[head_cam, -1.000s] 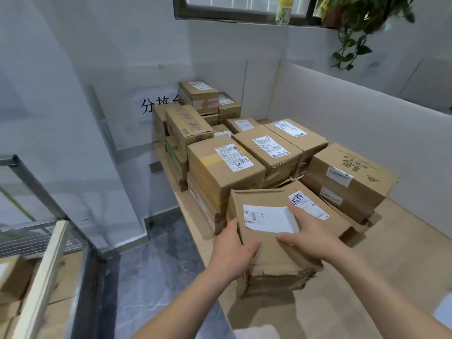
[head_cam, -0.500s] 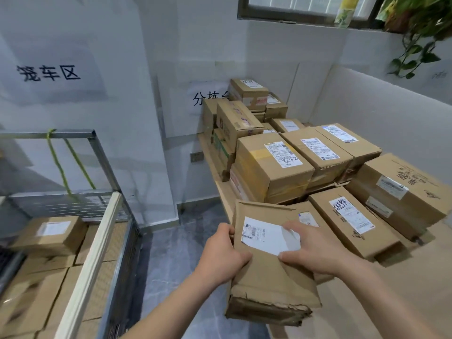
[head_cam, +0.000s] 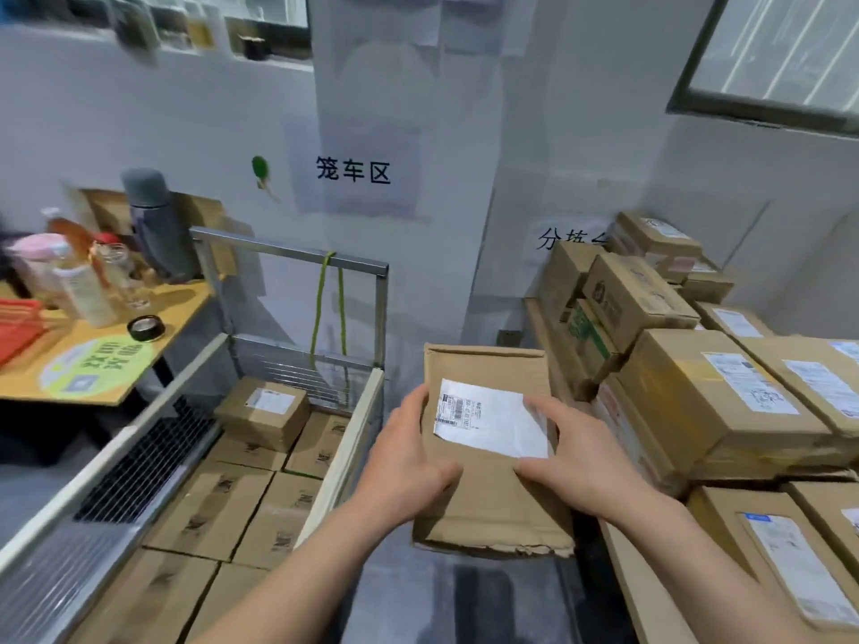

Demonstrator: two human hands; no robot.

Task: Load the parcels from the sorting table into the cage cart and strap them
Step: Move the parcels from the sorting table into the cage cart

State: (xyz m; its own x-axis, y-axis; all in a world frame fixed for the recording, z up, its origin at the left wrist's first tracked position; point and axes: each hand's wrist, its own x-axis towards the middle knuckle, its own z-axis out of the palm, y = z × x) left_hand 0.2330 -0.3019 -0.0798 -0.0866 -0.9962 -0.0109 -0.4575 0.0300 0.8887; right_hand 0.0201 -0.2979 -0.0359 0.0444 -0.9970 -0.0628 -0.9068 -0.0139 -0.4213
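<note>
Head view: left hand (head_cam: pixel 409 462), right hand (head_cam: pixel 574 462) clasp parcel (head_cam: pixel 488 508), thumbs atop.

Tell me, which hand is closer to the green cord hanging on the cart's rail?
Left. The left hand grips the left edge of the held parcel, the side facing the green cord; the right hand holds its right side, farther from the cord.

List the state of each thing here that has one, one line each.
held parcel, in the air, bottom edge torn.
left hand, grips the parcel's left edge.
right hand, holds its right side.
cage cart, partly loaded with boxes.
green strap, hangs from the cart's top rail, round no parcel.
table parcels, stacked on the sorting table.
</note>
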